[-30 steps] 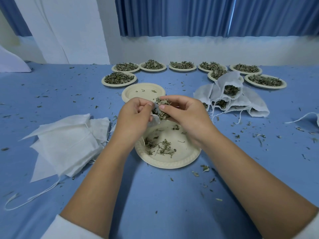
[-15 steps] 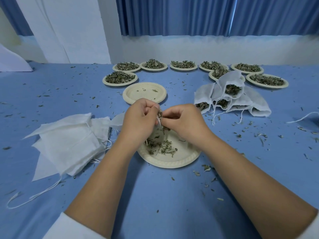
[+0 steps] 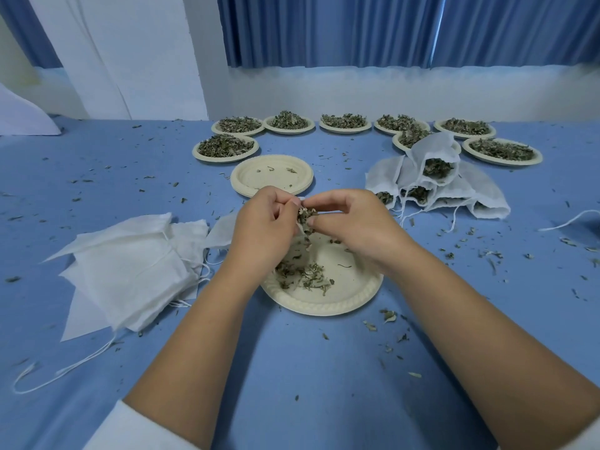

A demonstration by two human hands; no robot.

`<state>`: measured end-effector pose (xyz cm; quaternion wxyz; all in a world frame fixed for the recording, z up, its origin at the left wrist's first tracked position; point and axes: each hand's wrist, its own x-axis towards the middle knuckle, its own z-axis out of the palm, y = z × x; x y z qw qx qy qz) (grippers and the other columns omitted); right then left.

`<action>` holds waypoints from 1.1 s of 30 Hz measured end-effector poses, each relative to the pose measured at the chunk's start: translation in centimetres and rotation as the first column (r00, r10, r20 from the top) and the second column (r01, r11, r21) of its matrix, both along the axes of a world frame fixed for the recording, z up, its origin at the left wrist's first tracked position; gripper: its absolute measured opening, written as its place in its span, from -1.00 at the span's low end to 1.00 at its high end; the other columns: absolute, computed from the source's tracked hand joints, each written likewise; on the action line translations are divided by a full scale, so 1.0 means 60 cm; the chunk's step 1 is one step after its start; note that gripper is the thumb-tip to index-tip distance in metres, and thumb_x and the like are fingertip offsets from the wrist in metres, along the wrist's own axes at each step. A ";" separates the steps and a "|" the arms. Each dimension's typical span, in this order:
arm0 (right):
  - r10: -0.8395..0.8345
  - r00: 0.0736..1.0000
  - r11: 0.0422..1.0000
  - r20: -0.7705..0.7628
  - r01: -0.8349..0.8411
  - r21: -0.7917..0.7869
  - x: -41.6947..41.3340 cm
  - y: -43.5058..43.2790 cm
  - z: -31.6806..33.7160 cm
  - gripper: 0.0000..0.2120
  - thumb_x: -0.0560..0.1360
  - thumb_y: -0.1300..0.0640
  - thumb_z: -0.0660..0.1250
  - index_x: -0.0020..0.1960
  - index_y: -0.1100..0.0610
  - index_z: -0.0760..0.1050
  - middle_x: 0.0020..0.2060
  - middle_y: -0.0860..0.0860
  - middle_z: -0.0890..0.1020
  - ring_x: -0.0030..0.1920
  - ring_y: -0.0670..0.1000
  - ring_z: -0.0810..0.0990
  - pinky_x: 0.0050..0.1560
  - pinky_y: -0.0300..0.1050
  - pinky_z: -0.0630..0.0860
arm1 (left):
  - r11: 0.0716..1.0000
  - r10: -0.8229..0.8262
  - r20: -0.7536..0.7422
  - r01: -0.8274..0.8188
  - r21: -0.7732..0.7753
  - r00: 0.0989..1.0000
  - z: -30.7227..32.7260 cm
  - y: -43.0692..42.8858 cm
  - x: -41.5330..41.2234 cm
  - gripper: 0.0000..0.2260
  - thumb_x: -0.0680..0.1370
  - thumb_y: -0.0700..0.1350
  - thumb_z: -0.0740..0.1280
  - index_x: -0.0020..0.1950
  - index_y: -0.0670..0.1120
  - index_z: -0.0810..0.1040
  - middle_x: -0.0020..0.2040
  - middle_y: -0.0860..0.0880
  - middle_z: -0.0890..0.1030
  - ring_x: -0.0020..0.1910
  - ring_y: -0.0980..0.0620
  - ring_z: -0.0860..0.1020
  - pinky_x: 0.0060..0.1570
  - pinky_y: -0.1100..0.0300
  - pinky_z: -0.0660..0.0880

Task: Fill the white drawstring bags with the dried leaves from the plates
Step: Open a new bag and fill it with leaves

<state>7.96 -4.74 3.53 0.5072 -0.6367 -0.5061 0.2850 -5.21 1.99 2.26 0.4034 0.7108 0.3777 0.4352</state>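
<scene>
The thin white fabric drawstring bag hangs above the near pale paper plate, its mouth seemingly pinched by the curled left hand, so the right hand, pinching a clump of dried green leaves, should push them deep inside over that plate.

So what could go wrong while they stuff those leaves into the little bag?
The leaves pinched by the right hand could miss the mouth of the drawstring bag the left hand holds; the plate below may catch some, but crumbs litter the blue cloth. The filled bags lie with mouths open, so a nudge might spill them.
</scene>
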 end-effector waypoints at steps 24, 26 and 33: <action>0.007 0.984 0.995 -0.180 0.011 0.099 -0.017 0.003 -0.013 -0.91 0.42 0.18 0.51 -0.16 -0.01 0.70 -0.24 0.01 0.71 -0.31 -0.19 0.58 -0.23 -0.32 0.54 | 0.995 -0.033 0.079 0.040 -0.093 0.996 0.012 -0.003 -0.006 -0.88 0.61 -0.13 0.28 -0.08 -0.06 0.59 -0.48 0.13 0.52 -0.48 0.23 0.46 -0.41 0.39 0.42; -0.103 0.981 0.991 -0.164 0.116 0.070 -0.017 0.008 -0.017 -0.87 0.37 0.11 0.56 -0.12 -0.01 0.66 -0.20 -0.04 0.65 -0.28 -0.17 0.53 -0.21 -0.27 0.50 | 0.992 -0.063 0.088 0.072 -0.100 0.994 0.014 -0.005 -0.006 -0.88 0.61 -0.13 0.29 -0.09 -0.05 0.58 -0.46 0.12 0.51 -0.46 0.22 0.46 -0.38 0.36 0.44; 0.080 0.833 0.990 -0.547 -0.131 -0.055 -0.009 0.013 -0.022 -0.84 0.50 0.20 0.43 0.08 0.16 0.62 -0.04 0.10 0.71 -0.05 0.01 0.71 -0.12 -0.20 0.63 | 0.984 -0.133 0.132 0.147 -0.105 0.982 0.026 -0.014 -0.012 -0.87 0.61 -0.17 0.28 -0.11 -0.08 0.59 -0.43 0.08 0.50 -0.46 0.18 0.43 -0.32 0.28 0.40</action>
